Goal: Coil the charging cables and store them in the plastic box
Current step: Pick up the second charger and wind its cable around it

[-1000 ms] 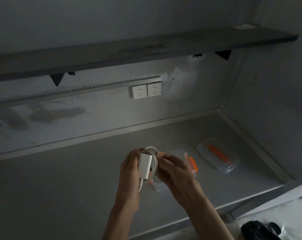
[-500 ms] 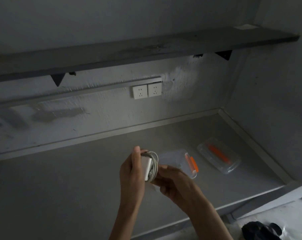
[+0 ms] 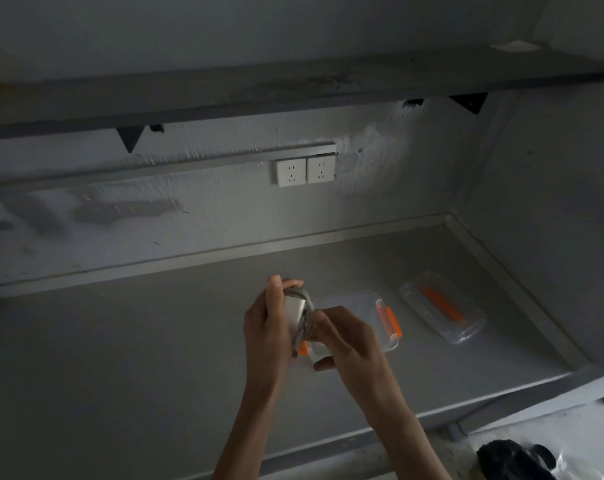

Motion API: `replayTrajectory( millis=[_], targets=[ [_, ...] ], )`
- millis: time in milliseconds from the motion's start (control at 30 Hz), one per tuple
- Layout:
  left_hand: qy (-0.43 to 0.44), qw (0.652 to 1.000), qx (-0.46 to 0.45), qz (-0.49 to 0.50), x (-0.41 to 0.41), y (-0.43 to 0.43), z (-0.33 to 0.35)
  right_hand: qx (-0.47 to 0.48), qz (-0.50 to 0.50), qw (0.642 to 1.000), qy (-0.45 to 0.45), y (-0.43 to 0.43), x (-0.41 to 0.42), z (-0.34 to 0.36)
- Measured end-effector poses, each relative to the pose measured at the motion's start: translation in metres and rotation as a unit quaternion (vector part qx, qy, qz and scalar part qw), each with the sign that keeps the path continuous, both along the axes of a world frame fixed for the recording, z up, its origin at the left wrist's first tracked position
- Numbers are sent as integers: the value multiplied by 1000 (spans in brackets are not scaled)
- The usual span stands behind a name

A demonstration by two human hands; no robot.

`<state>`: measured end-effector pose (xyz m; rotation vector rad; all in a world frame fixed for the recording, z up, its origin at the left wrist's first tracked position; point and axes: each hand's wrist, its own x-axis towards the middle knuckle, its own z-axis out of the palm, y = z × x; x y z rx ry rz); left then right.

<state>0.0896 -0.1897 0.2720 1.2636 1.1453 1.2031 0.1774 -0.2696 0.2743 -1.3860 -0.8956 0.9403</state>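
Note:
A white charger block with its cable coiled around it (image 3: 299, 311) is held above the grey counter. My left hand (image 3: 267, 327) grips the block from the left, thumb up. My right hand (image 3: 345, 336) closes on the coiled cable from the right side. Just behind and under my hands sits the clear plastic box with orange clips (image 3: 370, 317), partly hidden by my right hand. Its clear lid with an orange strip (image 3: 442, 311) lies separately to the right on the counter.
The grey counter (image 3: 138, 358) has a raised lip at the back and right. Two white wall sockets (image 3: 305, 170) sit on the back wall under a dark shelf (image 3: 293, 88). A black object (image 3: 512, 459) lies at the bottom right, beyond the counter's front edge.
The charger has turned so its flat face points less toward the camera. My right hand has slid lower around the coil, and both hands moved slightly toward the box.

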Motion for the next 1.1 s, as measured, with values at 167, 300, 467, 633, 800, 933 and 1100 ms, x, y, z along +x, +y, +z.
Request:
replayTrajectory(
  millis=[167,300,467,633,800,933,1100],
  targets=[
    [-67,998,-9,8,-3,-2,-6,-25,24,999,5,2,-12,-10],
    [-57,998,13,-9,-4,-8,-8,1,30,996,84,3,-17,-12],
    [-42,999,-3,13,-13,-6,-10,13,37,996,83,-2,-17,-14],
    [-241,950,-196,-34,-18,-19,-10,45,0,989,-142,-9,-21,-35],
    [-331,901,-252,-122,-15,-33,-35,5,-12,991,130,-17,-9,-61],
    [-227,928,-286,-78,2,-47,-74,-47,-96,968,229,-29,-16,-98],
    [-146,939,-296,-101,23,-59,-115,-85,-159,951,252,-36,24,-129]
  ],
)
